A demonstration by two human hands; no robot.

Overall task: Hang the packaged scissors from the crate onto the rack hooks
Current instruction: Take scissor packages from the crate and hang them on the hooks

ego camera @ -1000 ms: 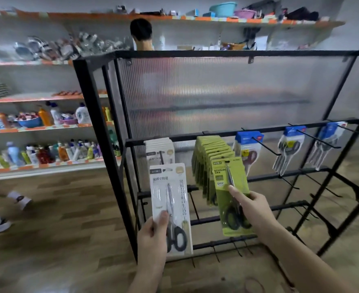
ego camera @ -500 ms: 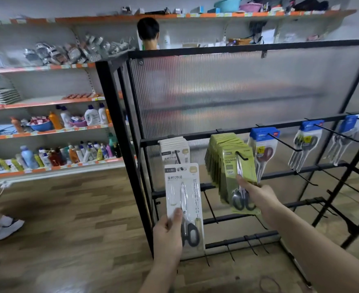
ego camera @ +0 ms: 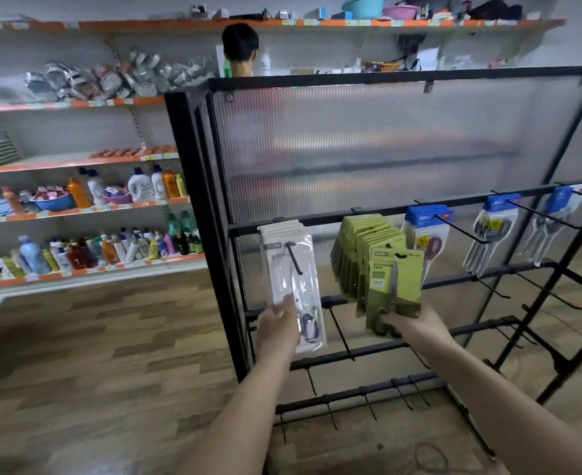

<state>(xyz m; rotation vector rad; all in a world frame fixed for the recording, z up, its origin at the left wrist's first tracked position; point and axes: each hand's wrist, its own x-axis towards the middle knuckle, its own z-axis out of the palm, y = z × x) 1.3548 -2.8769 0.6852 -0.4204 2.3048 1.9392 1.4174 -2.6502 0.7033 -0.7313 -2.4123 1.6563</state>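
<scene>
The left hand (ego camera: 277, 325) grips the lower edge of a white scissors package (ego camera: 296, 293), fingers closed on it; the hand covers the package's lower left corner, and a black hook (ego camera: 293, 258) passes through the package near its top. The right hand (ego camera: 416, 325) grips the bottom of a green scissors package (ego camera: 394, 289), fingers clamped on it; the scissor handles are largely hidden behind the hand. This package sits at the front of a row of green packages (ego camera: 361, 255) hanging on the rack (ego camera: 214, 234); whether its hole is on the hook cannot be determined. A stack of white packages (ego camera: 279, 228) hangs directly behind the white one. Further right, blue-topped packages (ego camera: 426, 231) hang from separate hooks, with print too blurred to read. The rack's right end is cut off by the frame edge. Behind the translucent ribbed panel (ego camera: 368, 149), shapes are indistinct. Bottles (ego camera: 111, 248) line the far wall shelves, and a person's head (ego camera: 240, 46) shows above the rack.
</scene>
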